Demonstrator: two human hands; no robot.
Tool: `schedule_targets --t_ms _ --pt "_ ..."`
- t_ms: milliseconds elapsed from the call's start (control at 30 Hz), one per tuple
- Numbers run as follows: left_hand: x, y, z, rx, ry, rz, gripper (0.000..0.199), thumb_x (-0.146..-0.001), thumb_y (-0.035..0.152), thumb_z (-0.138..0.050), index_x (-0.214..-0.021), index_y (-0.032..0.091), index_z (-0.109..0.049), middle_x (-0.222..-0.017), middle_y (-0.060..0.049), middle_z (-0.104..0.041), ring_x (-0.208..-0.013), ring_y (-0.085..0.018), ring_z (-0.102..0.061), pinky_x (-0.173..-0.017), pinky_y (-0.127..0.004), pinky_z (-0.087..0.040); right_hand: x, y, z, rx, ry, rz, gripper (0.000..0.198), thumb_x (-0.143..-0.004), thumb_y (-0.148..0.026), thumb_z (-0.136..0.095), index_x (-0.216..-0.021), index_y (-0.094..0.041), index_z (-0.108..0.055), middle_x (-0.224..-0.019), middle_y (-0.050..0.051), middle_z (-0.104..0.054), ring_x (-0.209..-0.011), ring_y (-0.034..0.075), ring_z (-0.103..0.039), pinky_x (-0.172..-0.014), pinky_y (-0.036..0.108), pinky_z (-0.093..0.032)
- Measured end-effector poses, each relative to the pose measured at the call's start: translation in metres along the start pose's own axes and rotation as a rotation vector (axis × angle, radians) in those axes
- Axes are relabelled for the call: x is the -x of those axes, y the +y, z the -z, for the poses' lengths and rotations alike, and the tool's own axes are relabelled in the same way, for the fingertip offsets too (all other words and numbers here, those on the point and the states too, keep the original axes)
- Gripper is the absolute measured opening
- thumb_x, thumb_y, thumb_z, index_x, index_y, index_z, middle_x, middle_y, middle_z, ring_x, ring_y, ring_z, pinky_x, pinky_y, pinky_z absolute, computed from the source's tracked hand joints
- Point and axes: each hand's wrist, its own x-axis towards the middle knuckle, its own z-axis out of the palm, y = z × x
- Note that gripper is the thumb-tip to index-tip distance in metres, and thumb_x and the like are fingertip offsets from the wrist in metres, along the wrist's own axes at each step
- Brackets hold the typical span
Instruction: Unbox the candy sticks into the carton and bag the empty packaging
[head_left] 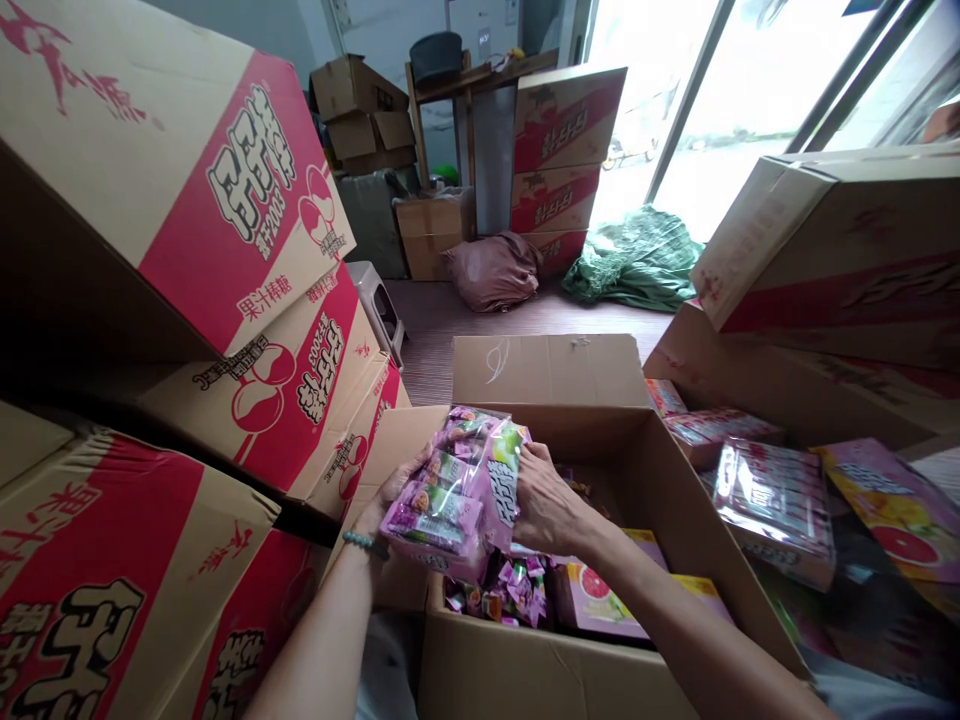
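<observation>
Over open carton point(510, 668), held box point(444, 562), purple packets point(444, 512)

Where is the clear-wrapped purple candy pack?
Head view, left of centre: the pack is held between left hand and right hand, over the left side of the open brown cardboard box.
</observation>
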Motion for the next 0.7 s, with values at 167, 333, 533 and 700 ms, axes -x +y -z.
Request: schedule_targets --t_ms 167,333,533,700 --pt "-0.001 -0.012 -0.011 -0.099 0.062 -0.144 0.05 -0.082 0.032 -0.072 -0.128 0.016 -0.063 -0.103 -0.012 -0.076 -0.085 -0.026 -0.074 -0.081 -0.035 -0.057 0.003 0.025 -0.026 0.108 0.035 -0.128 0.015 -0.07 -0.032 -0.057 -0.08 -0.02 -0.06 -0.082 0.01 -0.061 -0.081 0.025 -0.051 -0.082 0.042 -0.039" --pt "-0.004 -0.016 -0.009 -0.239 0.108 -0.305 0.05 -0.078 0.025 -0.076 -0.126 0.015 -0.065 -0.114 -0.011 -0.073 -0.082 -0.019 -0.072 -0.075 -0.026 -0.055 0.003 0.031 -0.031 0.012 -0.041 -0.005 0.024 -0.079 -0.039 -0.052 -0.078 -0.02 -0.067 -0.085 0.012 -0.067 -0.087 0.027 -0.055 -0.091 0.044 -0.042" --pt "0.002 -0.006 -0.008 -0.175 0.034 -0.323 0.05 -0.082 0.028 -0.072 -0.129 0.017 -0.063 -0.117 -0.01 -0.072 -0.099 -0.023 -0.07 -0.086 -0.029 -0.054 0.0 0.015 -0.014 -0.249 0.023 -0.044 0.06 -0.074 -0.05 -0.064 -0.125 -0.019 -0.064 -0.131 0.016 -0.06 -0.126 0.036 -0.047 -0.114 0.052 -0.028" --pt "0.004 -0.007 -0.024 -0.27 -0.03 -0.383 0.064 -0.076 0.029 -0.077 -0.137 0.02 -0.058 -0.131 -0.008 -0.065 -0.119 -0.027 -0.061 -0.1 -0.032 -0.049 -0.003 0.002 -0.027 -0.293 -0.025 -0.018 0.08 -0.072 -0.053 -0.068 -0.142 -0.018 -0.05 -0.147 0.015 -0.047 -0.138 0.036 -0.038 -0.117 0.049 -0.028"
